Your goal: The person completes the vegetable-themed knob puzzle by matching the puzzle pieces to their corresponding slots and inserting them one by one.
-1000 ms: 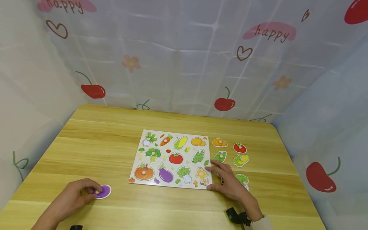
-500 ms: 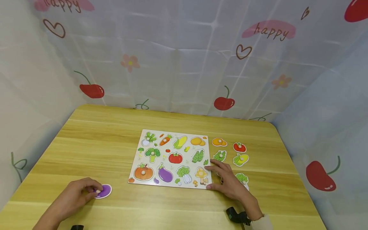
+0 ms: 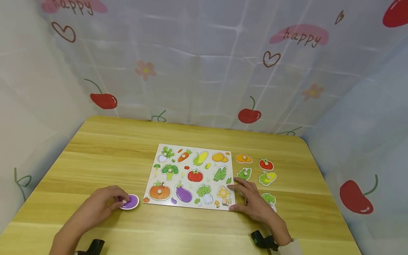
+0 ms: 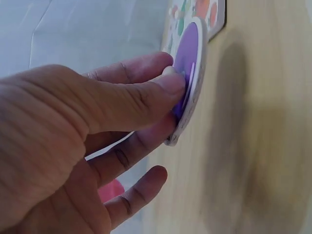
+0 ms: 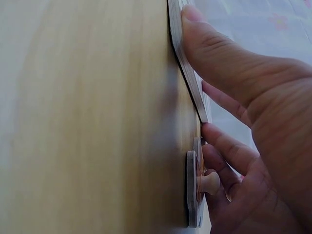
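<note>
In the head view my left hand [image 3: 103, 205] pinches the knob of a purple eggplant puzzle piece [image 3: 130, 202], left of the board. The left wrist view shows thumb and fingertips on the knob and the eggplant piece [image 4: 190, 63] tilted, raised above its shadow. A vegetable puzzle board [image 3: 191, 184] lies flat mid-table, its printed eggplant spot [image 3: 183, 194] without a knob. My right hand [image 3: 253, 203] rests on the board's right edge, the thumb on the near corner, fingers loosely spread. Under that hand lies a knobbed piece [image 5: 195, 187], mostly hidden in the head view.
Right of the board lie loose pieces: potato [image 3: 243, 158], tomato [image 3: 266, 164], corn [image 3: 267, 177], a green leafy one [image 3: 244, 173] and cabbage [image 3: 269, 200]. Knobbed turnip, carrot, broccoli and pumpkin [image 3: 159, 191] sit in the board. A printed curtain [image 3: 191, 81] stands behind the table.
My left hand has moved right and away from me with the eggplant piece, closer to the board. The right hand and the board have stayed put.
</note>
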The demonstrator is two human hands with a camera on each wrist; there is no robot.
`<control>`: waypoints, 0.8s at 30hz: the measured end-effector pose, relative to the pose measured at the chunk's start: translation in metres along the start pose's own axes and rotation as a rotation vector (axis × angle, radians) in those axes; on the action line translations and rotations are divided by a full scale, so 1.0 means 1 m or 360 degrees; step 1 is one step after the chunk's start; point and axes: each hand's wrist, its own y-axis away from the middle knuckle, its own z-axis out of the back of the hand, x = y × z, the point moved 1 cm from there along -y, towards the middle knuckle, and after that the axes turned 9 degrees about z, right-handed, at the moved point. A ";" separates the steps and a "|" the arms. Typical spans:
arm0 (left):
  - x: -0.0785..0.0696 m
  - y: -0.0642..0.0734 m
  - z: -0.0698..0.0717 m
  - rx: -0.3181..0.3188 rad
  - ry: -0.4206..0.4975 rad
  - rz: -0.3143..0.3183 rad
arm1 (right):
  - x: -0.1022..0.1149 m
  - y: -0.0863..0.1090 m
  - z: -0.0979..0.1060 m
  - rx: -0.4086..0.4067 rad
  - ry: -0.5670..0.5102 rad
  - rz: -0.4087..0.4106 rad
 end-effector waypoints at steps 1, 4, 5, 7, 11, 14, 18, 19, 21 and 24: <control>-0.004 -0.005 0.000 0.0050 0.0008 0.0005 | 0.000 0.000 0.000 0.0000 -0.0003 -0.0004; -0.018 -0.018 -0.001 0.0152 0.0004 0.0035 | -0.001 0.001 0.000 0.0003 -0.0004 -0.0017; -0.022 -0.022 -0.002 0.0175 -0.0009 0.0044 | -0.001 0.001 0.000 0.0004 -0.0005 -0.0022; -0.030 -0.030 -0.005 0.0214 -0.0036 0.0049 | -0.001 0.001 0.000 0.0003 -0.0015 -0.0032; -0.041 -0.044 -0.015 0.0244 -0.0099 -0.0057 | -0.002 0.001 -0.001 -0.0003 -0.0034 -0.0042; -0.046 -0.051 -0.022 0.0258 -0.0105 -0.0150 | -0.002 0.001 -0.002 0.0006 -0.0029 -0.0036; -0.052 -0.058 -0.030 0.0301 -0.0118 -0.0192 | -0.002 0.001 -0.003 0.0020 -0.0030 -0.0038; -0.053 -0.060 -0.032 0.0307 -0.0136 -0.0199 | -0.002 0.001 -0.002 0.0022 -0.0030 -0.0041; -0.056 -0.063 -0.035 0.0302 -0.0186 -0.0213 | -0.002 0.001 -0.002 0.0027 -0.0023 -0.0039; -0.061 -0.069 -0.041 0.0281 -0.0233 -0.0234 | -0.002 0.001 0.001 0.0027 -0.0010 -0.0028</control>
